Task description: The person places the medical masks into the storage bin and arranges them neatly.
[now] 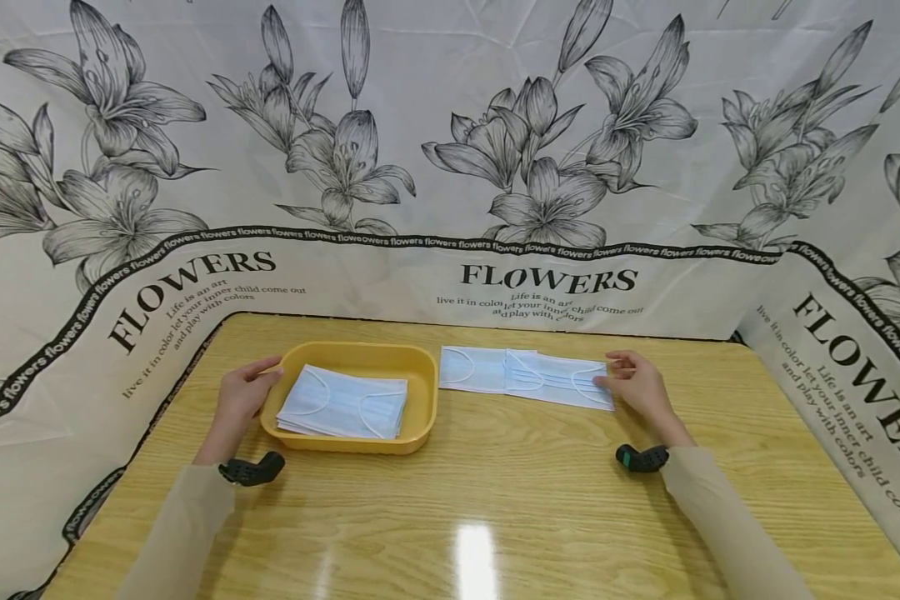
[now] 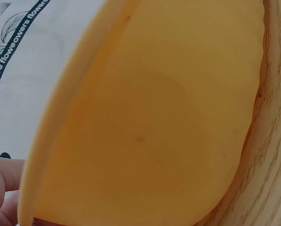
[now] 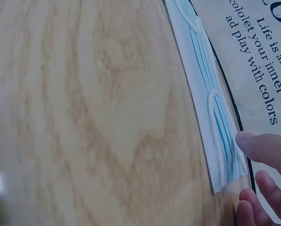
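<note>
On the left of the table is a yellow plastic basket (image 1: 425,400) with a stack of pale blue face masks (image 1: 341,404) inside. My left hand (image 1: 243,398) is at the basket's left rim, its fingertips touching it or very near; the left wrist view shows mostly the basket's outer wall (image 2: 149,132). Right of the basket lie two overlapping masks: a left one (image 1: 471,369) and a right one (image 1: 558,379). My right hand (image 1: 640,390) is at the right mask's outer end. In the right wrist view, the thumb (image 3: 262,149) meets that mask's edge (image 3: 220,155), with the other fingers loosely bent beside it.
The wood-grain table (image 1: 495,483) carries bright reflections near its front. A white cloth (image 1: 367,287) printed with flowers and lettering hangs behind the table and along both sides. A black device is strapped on each wrist.
</note>
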Motion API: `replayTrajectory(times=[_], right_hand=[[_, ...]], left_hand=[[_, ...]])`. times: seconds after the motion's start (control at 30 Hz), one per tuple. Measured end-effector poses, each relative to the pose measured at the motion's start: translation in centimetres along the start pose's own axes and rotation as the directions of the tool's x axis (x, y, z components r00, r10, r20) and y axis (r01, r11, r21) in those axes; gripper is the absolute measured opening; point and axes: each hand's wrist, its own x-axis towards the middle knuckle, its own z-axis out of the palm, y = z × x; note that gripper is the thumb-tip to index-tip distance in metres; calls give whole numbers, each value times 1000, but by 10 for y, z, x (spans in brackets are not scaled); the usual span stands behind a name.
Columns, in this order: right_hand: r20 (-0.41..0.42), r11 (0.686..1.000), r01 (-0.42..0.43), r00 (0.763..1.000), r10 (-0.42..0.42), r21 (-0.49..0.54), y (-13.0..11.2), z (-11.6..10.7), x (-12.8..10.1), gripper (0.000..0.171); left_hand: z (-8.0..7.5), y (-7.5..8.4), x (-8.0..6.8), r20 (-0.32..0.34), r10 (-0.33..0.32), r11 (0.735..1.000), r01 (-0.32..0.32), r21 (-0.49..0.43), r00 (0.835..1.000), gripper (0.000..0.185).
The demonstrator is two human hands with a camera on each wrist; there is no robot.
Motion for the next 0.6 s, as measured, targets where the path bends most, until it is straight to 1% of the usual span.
replayTrajectory(times=[0.2, 0.37, 0.6], right_hand=[[6, 1000, -15, 1000, 16, -25, -2, 0, 3, 55], [17, 999, -11, 1000, 11, -31, -1, 1, 5, 56], [47, 999, -11, 999, 12, -36, 0, 1, 7, 59]], left_hand=[[0, 0, 0, -5, -3, 1000, 3, -4, 1000, 45], [0, 0, 0, 1, -10, 1000, 10, -7, 1000, 46], [1, -2, 3, -7, 7, 1000, -7, -11, 1000, 45]])
